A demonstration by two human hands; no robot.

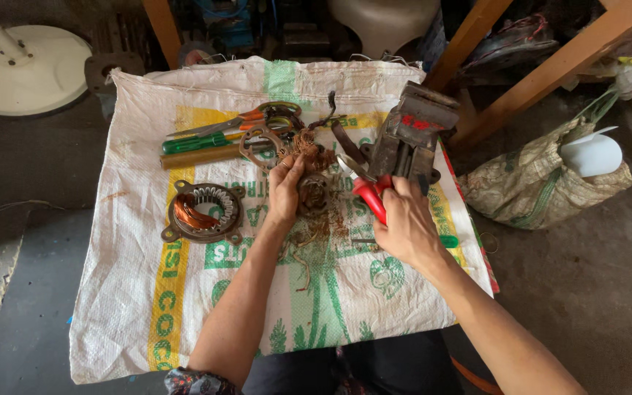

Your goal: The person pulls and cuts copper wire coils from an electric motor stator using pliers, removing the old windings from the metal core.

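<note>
My left hand (285, 192) grips a small round motor stator (314, 193) with a tangle of copper wire (309, 146) spilling from its top. My right hand (406, 223) holds red-handled pliers (366, 192), their jaws pointing toward the stator. Both hands work over a white woven sack (148, 292) spread on the floor. Loose copper wire scraps (316, 230) lie under the stator.
A second stator with copper windings (202, 212) lies to the left. Scissors (246, 121), a green-handled tool (195, 143) and a wooden stick (199, 156) sit at the back. A dark metal vise (409, 135) stands right of the hands. A filled sack bag (543, 179) and a white fan base (27, 69) flank the sack.
</note>
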